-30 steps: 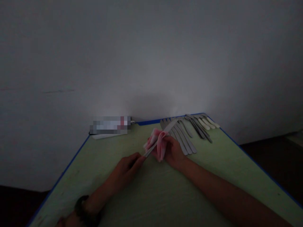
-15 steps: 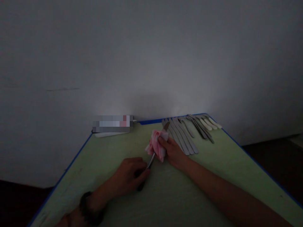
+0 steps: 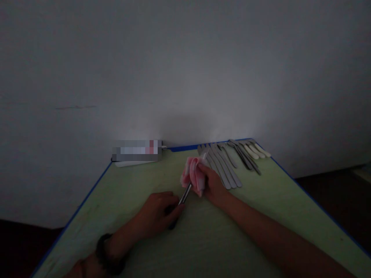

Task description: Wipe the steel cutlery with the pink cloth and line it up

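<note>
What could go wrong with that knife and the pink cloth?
The right hand holds the pink cloth around the knife, so the cloth might slip and the fingers could get cut. The knife's tip pokes out toward the forks and might bump them. If the left hand loosened on the handle, the knife could twist.

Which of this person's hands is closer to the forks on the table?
Right. The right hand, gripping the pink cloth, is close beside the forks, near their handles. The left hand, holding the knife, is farther off, toward the person's left.
</note>
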Demonstrator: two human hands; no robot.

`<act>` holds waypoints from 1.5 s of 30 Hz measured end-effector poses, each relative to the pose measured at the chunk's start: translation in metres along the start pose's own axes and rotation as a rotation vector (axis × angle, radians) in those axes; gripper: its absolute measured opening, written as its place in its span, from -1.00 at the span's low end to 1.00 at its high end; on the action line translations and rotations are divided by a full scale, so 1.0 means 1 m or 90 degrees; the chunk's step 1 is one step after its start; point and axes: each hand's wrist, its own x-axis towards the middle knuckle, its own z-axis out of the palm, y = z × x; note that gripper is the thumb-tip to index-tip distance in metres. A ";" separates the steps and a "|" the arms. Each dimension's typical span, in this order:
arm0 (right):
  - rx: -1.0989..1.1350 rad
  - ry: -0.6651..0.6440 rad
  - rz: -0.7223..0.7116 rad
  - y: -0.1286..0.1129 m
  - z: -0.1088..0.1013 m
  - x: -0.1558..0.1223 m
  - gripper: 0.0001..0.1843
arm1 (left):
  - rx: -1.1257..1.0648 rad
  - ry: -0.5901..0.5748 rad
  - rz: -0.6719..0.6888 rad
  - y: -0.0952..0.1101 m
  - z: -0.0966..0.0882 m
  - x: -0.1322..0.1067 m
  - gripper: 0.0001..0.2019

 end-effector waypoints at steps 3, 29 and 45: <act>0.116 -0.030 0.075 -0.004 0.001 0.000 -0.70 | 0.011 0.000 -0.006 0.000 0.000 0.000 -0.61; -0.021 0.009 0.029 0.006 -0.006 0.001 -0.71 | 0.002 -0.009 -0.015 -0.003 0.002 0.001 -0.60; 0.179 -0.009 0.058 0.003 -0.005 0.008 -0.69 | 0.015 0.005 -0.015 -0.003 0.004 0.001 -0.60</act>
